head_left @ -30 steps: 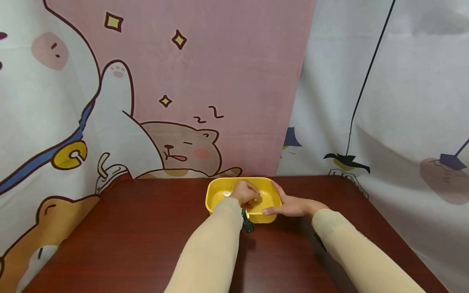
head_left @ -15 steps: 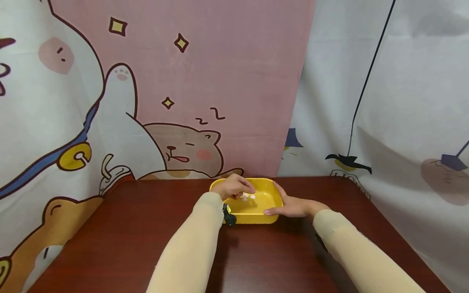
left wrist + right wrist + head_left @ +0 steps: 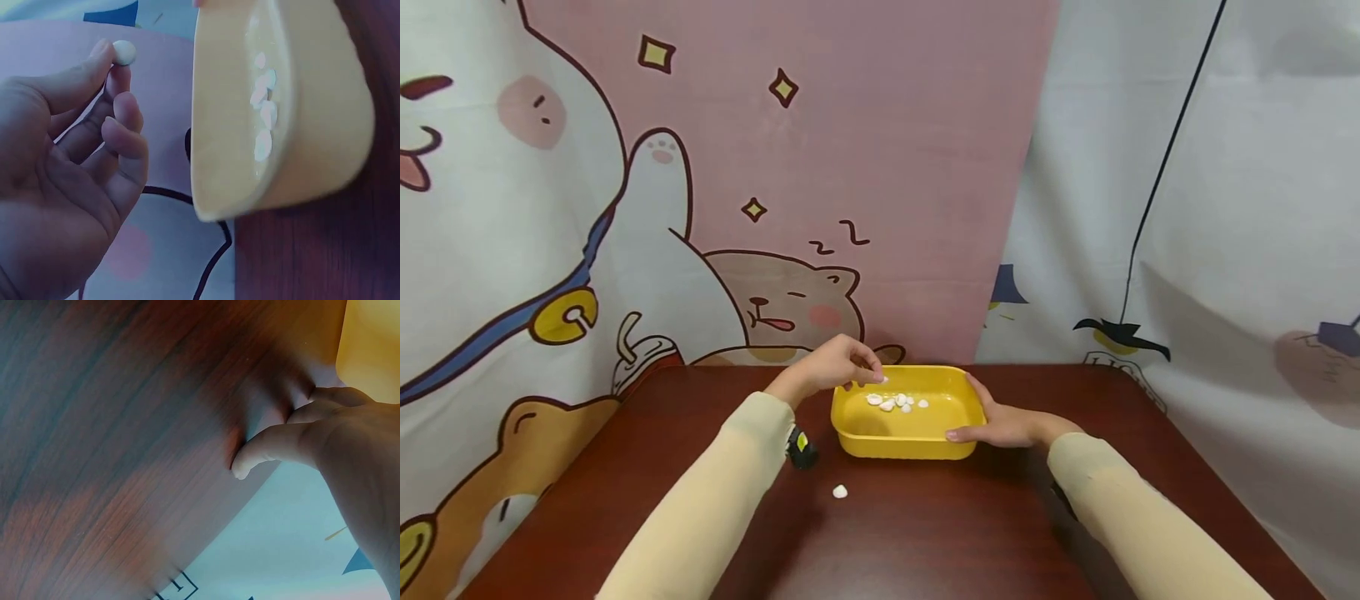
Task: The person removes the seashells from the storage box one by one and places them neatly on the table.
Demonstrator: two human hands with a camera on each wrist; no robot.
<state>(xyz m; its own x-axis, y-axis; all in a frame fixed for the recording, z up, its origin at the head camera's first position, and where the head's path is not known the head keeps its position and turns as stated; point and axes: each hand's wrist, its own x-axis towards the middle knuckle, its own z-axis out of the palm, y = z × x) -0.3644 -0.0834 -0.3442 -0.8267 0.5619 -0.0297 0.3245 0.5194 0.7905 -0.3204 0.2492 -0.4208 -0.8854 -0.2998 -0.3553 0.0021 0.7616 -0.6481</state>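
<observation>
My left hand (image 3: 837, 367) pinches a small white shell (image 3: 125, 53) between thumb and fingertip, just above the left rim of a yellow plastic basin (image 3: 910, 448). Several similar white shells (image 3: 887, 406) lie on the basin's floor, mostly left of its middle. At the basin's right end my right hand (image 3: 1009, 423) holds it, the thumb over the near rim and another finger along the right side. In the right wrist view, some fingers (image 3: 265, 444) of that hand reach down to the table beside the basin. One more white shell (image 3: 840, 492) lies on the table in front.
The dark reddish wooden table (image 3: 970, 533) extends around the basin. A cartoon-printed cloth (image 3: 910, 183) hangs behind the table and along its sides. A dark watch-like band (image 3: 801, 448) sits at the left wrist.
My left hand has risen out of the basin and moved left, now with a shell in its fingertips. The shells inside and the one on the table have come into sight. The right hand stays put.
</observation>
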